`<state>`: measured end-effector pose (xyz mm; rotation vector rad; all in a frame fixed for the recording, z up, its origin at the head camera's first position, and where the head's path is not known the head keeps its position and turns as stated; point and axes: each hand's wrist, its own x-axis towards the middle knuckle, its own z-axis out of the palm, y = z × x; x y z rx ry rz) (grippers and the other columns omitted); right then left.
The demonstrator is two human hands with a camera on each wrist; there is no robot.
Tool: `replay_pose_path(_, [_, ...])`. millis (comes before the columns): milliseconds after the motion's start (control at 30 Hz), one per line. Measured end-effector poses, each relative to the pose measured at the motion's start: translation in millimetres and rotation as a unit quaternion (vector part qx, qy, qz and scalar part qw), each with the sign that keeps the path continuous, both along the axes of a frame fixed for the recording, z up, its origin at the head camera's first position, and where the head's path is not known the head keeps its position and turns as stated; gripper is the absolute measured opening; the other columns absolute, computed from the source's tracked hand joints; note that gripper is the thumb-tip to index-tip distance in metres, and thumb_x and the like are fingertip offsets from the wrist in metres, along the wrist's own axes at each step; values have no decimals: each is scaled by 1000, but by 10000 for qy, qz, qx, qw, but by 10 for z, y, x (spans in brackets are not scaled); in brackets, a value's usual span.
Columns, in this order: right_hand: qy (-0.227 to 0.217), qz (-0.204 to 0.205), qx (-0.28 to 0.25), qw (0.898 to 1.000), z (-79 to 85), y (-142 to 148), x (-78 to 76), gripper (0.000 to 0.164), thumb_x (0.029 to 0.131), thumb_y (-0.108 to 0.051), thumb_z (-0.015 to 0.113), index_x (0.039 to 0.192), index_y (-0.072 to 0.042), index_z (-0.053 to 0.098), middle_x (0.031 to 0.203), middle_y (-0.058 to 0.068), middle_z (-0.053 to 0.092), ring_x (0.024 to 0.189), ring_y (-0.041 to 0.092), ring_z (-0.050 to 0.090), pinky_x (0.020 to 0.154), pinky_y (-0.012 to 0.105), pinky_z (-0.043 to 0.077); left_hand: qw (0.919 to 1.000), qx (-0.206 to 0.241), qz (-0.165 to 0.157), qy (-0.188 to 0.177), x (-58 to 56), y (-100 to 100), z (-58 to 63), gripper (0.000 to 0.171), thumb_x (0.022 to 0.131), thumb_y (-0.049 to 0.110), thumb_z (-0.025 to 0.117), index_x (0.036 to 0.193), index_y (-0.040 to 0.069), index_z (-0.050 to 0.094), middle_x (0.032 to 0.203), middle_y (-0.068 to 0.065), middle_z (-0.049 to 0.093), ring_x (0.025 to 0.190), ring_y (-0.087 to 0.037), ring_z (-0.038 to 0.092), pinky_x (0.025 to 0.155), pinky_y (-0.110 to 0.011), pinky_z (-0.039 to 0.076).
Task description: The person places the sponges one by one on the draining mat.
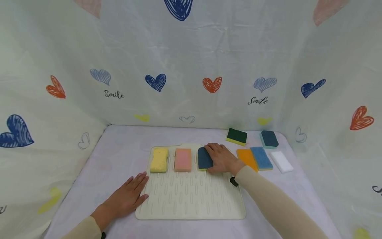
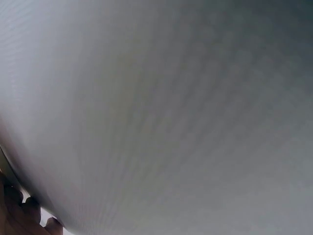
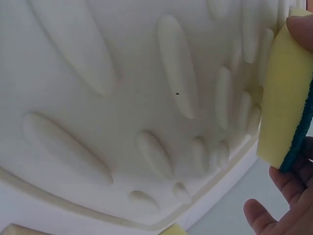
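Sleeve (image 1: 274, 200), right hand (image 1: 222, 159), gripped dark-topped sponge (image 1: 204, 158)

we see a table (image 1: 116, 156) with a pale, faintly lilac top. across its middle, toward the near side, we find a cream ridged mat (image 1: 191, 202) lying flat. to the right, near the far edge, we make out a dark green and yellow sponge (image 1: 237, 136) and, apart from it, a dark teal sponge (image 1: 270, 138) on a lighter base. nearer us lie an orange sponge (image 1: 247, 158) and a blue sponge (image 1: 262, 158), seemingly touching, with a white block (image 1: 282, 161) just right of the blue one.
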<state>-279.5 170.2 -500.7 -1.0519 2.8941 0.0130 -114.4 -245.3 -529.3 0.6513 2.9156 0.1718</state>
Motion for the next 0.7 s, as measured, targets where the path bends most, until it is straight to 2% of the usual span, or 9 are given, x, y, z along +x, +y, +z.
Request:
replay_pose_path(200, [-186, -127, 49, 9997, -66, 11, 9, 96, 87, -57, 72, 160, -5, 38, 162, 16, 43, 146, 33, 45, 119, 54, 42, 10000, 7, -8, -72, 11, 8, -4, 74, 111, 53, 45, 162, -1, 38, 171, -19, 33, 158, -37, 33, 127, -58, 30])
replay_pose_path(700, [-393, -165, 33, 9991, -75, -23, -15, 97, 87, -57, 70, 164, -9, 34, 165, 13, 39, 151, 32, 40, 123, 54, 36, 10000, 48, -12, 56, 22, 5, 3, 72, 111, 51, 47, 160, -1, 40, 170, -19, 35, 157, -38, 35, 126, -58, 32])
